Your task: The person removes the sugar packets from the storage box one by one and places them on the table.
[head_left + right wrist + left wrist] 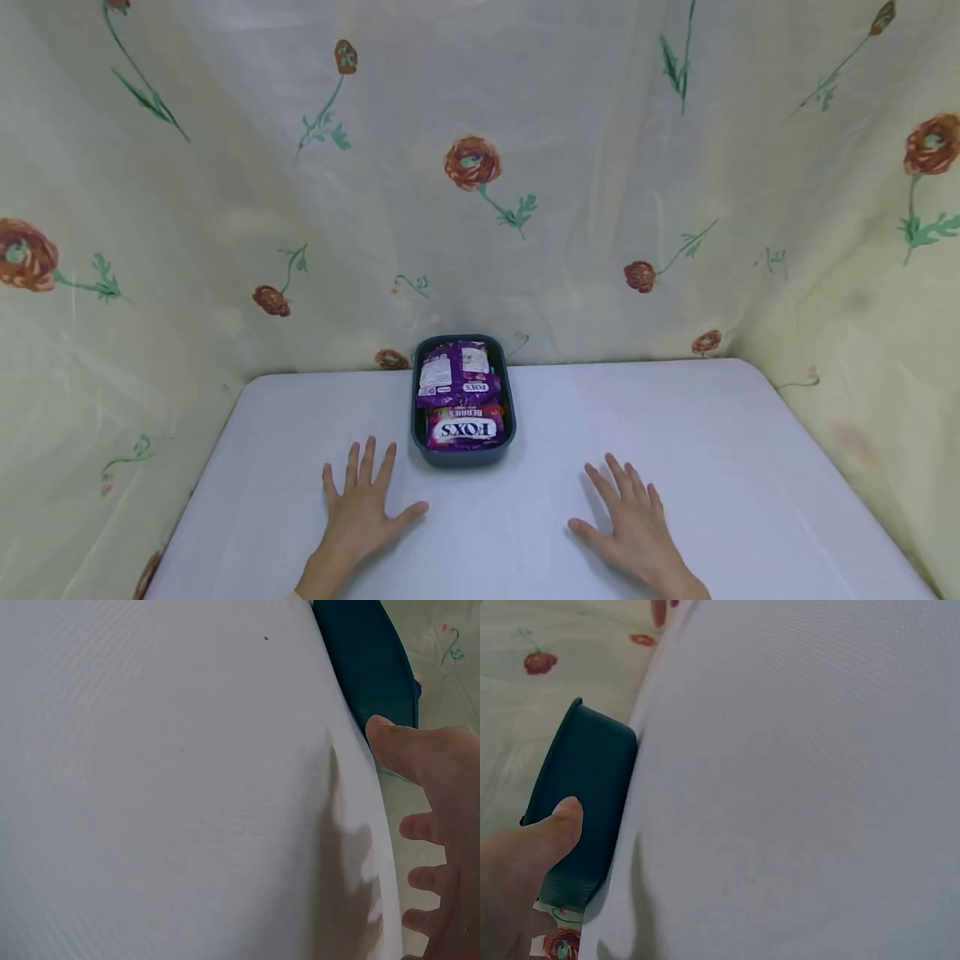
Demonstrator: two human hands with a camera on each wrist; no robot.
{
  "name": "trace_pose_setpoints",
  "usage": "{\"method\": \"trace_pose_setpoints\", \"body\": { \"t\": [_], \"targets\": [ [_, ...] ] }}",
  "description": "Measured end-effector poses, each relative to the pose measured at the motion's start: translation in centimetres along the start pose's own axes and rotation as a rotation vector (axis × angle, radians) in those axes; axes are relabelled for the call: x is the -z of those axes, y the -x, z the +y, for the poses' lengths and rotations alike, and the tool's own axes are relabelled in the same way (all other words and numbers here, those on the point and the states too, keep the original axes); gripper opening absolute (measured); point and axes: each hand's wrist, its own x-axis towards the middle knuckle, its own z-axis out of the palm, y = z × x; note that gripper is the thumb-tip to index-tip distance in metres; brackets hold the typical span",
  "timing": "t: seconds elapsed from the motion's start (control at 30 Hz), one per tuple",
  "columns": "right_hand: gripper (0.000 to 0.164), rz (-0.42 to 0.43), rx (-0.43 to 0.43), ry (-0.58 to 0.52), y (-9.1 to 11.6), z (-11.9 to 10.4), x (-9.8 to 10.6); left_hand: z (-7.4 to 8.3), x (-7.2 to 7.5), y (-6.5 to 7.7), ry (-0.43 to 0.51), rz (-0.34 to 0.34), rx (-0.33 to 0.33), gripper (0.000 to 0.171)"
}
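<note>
A dark teal plastic tub (pixel 463 459) stands near the back edge of the white table. Inside it lie purple candy bags (pixel 457 375), several words on them legible, such as FOX'S and BERRIES. To the tub's near left, my left hand (pixel 358 512) is spread over the tabletop with straight fingers and holds nothing. My right hand (pixel 633 529) is also spread, farther off on the tub's right, with nothing in it. In the left wrist view the thumb (pixel 568 817) overlaps the tub's side (pixel 592 765). The right wrist view shows the tub (pixel 367 660) beyond the right thumb.
The table (pixel 540 517) is covered in smooth white cloth. A pale curtain (pixel 570 250) printed with red-brown flowers hangs behind the back edge and along both sides.
</note>
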Motion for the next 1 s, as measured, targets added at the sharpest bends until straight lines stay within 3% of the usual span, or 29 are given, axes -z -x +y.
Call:
{"method": "trace_pose_setpoints", "body": {
  "t": [0.13,0.27,0.4,0.67,0.8,1.0],
  "targets": [
    [0.068,0.012,-0.007,-0.036,-0.1,0.5,-0.8,-0.2,-0.4,-0.5,0.103,0.003,0.017,0.079],
    [0.058,0.043,-0.013,-0.154,-0.4,0.9,-1.8,0.0,-0.6,-2.0,0.413,0.032,0.094,0.060],
    [0.052,0.077,-0.008,-0.235,-0.8,1.1,-2.8,0.7,-1.3,-3.6,0.746,0.095,0.163,0.053],
    [0.044,0.057,-0.092,-0.401,-1.7,0.5,-3.2,3.2,-3.4,-5.9,1.222,0.172,0.320,0.054],
    [0.038,0.078,-0.087,-0.453,-2.2,-0.1,-3.2,4.2,-4.0,-6.7,1.314,0.229,0.345,0.053],
    [0.036,0.069,-0.066,-0.480,-3.0,-1.8,-3.5,4.7,-3.9,-6.3,1.286,0.316,0.330,0.048]
  ]
}}
